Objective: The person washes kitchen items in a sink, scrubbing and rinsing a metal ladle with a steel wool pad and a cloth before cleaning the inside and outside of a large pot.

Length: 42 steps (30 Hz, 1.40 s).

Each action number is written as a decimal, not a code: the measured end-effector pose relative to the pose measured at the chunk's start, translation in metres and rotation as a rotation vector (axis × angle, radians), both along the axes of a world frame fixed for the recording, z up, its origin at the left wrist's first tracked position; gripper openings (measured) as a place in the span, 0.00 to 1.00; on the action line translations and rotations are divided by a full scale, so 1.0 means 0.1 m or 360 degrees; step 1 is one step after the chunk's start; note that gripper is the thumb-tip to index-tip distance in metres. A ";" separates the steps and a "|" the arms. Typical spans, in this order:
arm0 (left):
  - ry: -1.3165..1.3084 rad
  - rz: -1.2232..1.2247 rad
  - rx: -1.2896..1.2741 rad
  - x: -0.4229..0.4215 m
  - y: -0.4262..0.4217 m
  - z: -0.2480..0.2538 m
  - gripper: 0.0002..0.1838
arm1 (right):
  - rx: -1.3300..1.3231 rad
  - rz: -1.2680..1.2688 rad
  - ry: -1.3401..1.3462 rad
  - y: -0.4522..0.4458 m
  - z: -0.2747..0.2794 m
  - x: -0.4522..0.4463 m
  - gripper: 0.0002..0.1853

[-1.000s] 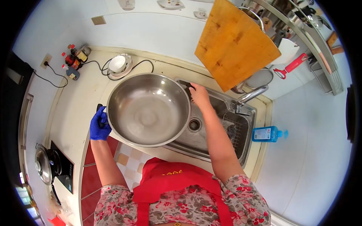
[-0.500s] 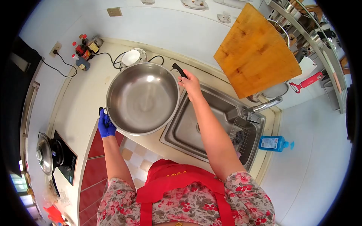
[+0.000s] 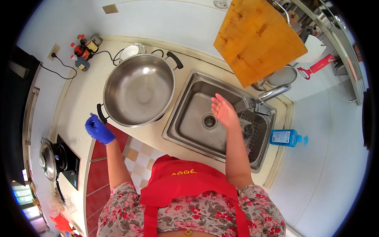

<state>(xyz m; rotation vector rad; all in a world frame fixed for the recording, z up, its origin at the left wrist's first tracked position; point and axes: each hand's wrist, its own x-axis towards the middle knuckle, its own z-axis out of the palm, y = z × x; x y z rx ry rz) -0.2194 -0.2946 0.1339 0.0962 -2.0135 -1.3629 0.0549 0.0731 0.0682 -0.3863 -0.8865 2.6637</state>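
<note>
A wide two-handled steel wok (image 3: 138, 91) rests on the counter, left of the sink, with black handles at its lower left and upper right. Just below the left handle is my left hand (image 3: 99, 129) in a blue glove, apart from the wok, its fingers loosely bent and nothing seen in them. My bare right hand (image 3: 225, 111) hovers over the steel sink (image 3: 189, 106), empty, with the fingers stretched out. Behind the wok, a white bowl (image 3: 129, 51) is partly covered by its rim.
A faucet (image 3: 272, 94) arches over the sink's right end, beside a wire rack. A wooden cutting board (image 3: 258, 39) leans at the back. Blue soap bottle (image 3: 283, 138) stands at right. Sauce bottles (image 3: 81, 53) fill the back left corner; a lidded pan (image 3: 48, 160) sits on the cooktop (image 3: 69, 166).
Both hands have let go of the wok's handles, and it now rests on the counter. My right hand has moved over the sink; my left has drawn slightly away to the left.
</note>
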 end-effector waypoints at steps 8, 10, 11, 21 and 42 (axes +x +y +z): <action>-0.0434 -0.1785 -0.0642 1.68 1.28 -0.52 0.04 | 0.1827 0.0044 -0.1605 -0.31 -1.46 0.58 0.19; -0.0443 -0.2030 -0.0899 1.84 1.44 -0.80 0.06 | 0.2010 -0.0147 -0.1643 -0.43 -1.47 0.68 0.19; -0.0500 -0.2088 -0.0959 1.93 1.53 -0.86 0.08 | 0.1770 -0.0284 -0.1477 -0.43 -1.45 0.69 0.20; -0.1036 -0.2506 -0.1251 2.29 2.32 -0.87 0.17 | 0.1311 -0.0762 -0.1348 -0.77 -1.03 1.31 0.14; -0.1224 -0.2779 -0.1255 2.25 2.23 -1.21 0.18 | 0.1010 -0.1214 -0.2542 0.70 -2.48 2.10 0.34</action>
